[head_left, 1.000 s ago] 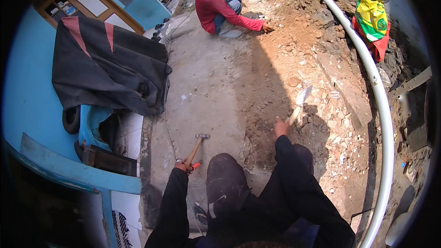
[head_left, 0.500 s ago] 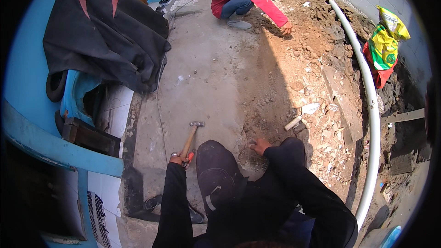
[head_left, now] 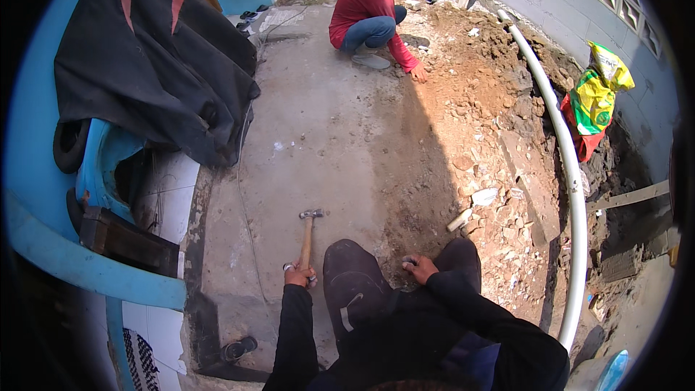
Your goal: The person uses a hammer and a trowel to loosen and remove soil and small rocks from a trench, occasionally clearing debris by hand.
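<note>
My left hand [head_left: 298, 274] is closed round the wooden handle of a hammer [head_left: 306, 239]. The hammer's metal head points away from me over the grey concrete strip [head_left: 289, 174]. Something small and shiny shows at the hand's edges, too small to name. By my right knee, my right hand [head_left: 422, 268] is closed, with a small grey lump pinched at its fingertips. Beyond that knee a trowel [head_left: 483, 197] with a pale blade and light handle lies on the rubble [head_left: 499, 232].
A co-worker in a red top [head_left: 365, 11] squats ahead, one hand on the soil. A white pipe [head_left: 575, 210] runs along the right, beside a yellow-green sack [head_left: 597, 98] and a block wall [head_left: 557, 0]. At left, a dark cover [head_left: 159, 65] drapes a blue vehicle.
My right hand has lifted from the dirt and drawn back, fingers now closed on a small grey lump. The co-worker's hand has moved nearer to their feet. My view has shifted.
</note>
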Available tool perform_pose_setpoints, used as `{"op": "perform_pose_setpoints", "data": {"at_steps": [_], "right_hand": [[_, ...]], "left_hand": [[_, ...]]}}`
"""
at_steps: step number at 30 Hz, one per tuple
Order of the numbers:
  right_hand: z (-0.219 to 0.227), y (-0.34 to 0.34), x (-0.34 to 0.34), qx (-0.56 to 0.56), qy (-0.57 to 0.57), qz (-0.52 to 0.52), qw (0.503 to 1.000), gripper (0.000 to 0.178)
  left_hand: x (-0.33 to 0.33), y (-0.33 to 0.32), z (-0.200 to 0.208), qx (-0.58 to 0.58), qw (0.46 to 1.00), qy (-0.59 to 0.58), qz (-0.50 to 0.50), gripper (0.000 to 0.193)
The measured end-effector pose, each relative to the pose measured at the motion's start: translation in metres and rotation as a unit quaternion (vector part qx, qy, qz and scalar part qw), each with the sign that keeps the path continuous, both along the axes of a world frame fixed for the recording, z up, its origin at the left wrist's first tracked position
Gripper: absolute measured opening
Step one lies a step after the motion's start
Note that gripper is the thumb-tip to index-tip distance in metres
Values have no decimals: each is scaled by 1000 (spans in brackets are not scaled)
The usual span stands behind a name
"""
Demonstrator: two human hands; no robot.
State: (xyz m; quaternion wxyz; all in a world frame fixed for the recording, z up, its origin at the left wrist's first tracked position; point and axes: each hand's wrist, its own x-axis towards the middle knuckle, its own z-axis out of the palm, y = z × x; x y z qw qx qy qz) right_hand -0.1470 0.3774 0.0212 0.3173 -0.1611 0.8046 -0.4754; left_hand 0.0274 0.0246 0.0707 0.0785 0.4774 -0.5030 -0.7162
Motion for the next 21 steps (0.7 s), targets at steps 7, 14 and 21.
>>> {"op": "perform_pose_setpoints", "data": {"at_steps": [7, 14, 21], "right_hand": [[87, -68, 30, -37, 212, 98, 972, 32], [132, -213, 63, 47, 343, 292, 891, 46], [78, -299, 64, 206, 117, 234, 943, 65]], "left_hand": [[16, 36, 12, 38, 999, 25, 4, 50], [31, 35, -2, 103, 985, 136, 23, 37], [27, 37, 4, -3, 992, 108, -63, 33]]}}
